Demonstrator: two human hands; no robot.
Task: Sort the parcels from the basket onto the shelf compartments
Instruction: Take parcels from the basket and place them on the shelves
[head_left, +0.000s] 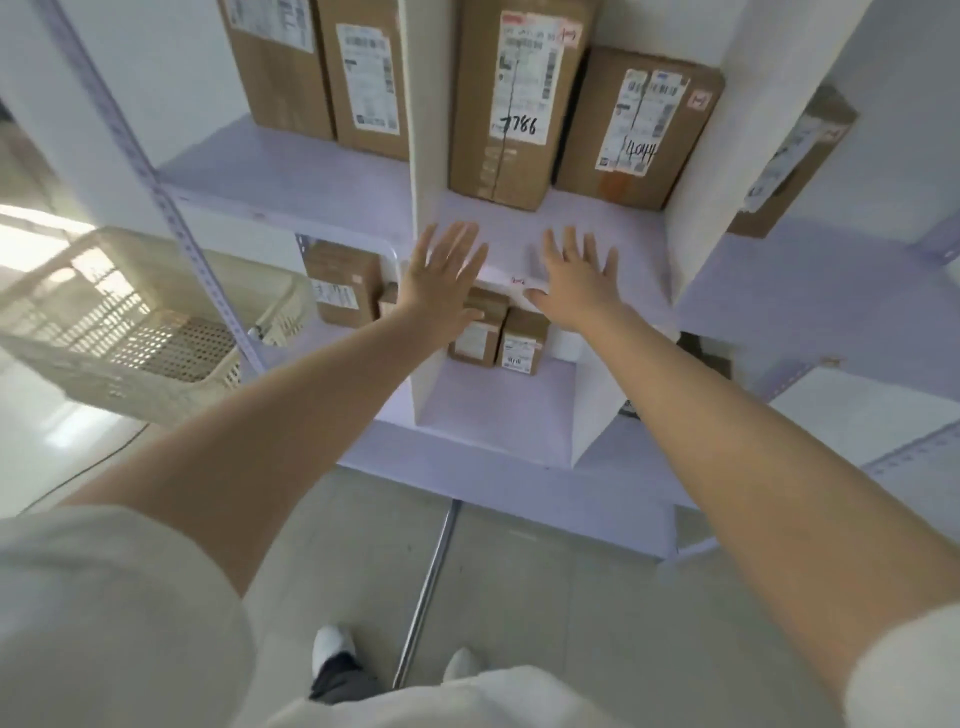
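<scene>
My left hand (441, 275) and my right hand (576, 275) are both stretched out with straight, spread fingers at the front edge of the lilac shelf (322, 176); neither holds anything. Just beyond them two cardboard parcels stand upright in the middle compartment: a tall one marked 7786 (514, 104) and a shorter one marked 4044 (634, 130). The cream plastic basket (130, 332) sits on the floor at the left and looks empty. In the compartment below, small parcels (498, 338) show between my wrists.
Two more parcels (322, 67) stand in the upper left compartment, one (795, 161) in the right one, one (340, 283) lower left. White dividers (426, 156) separate compartments. A perforated metal upright (171, 208) stands between basket and shelf. My shoes (332, 644) are on the grey floor.
</scene>
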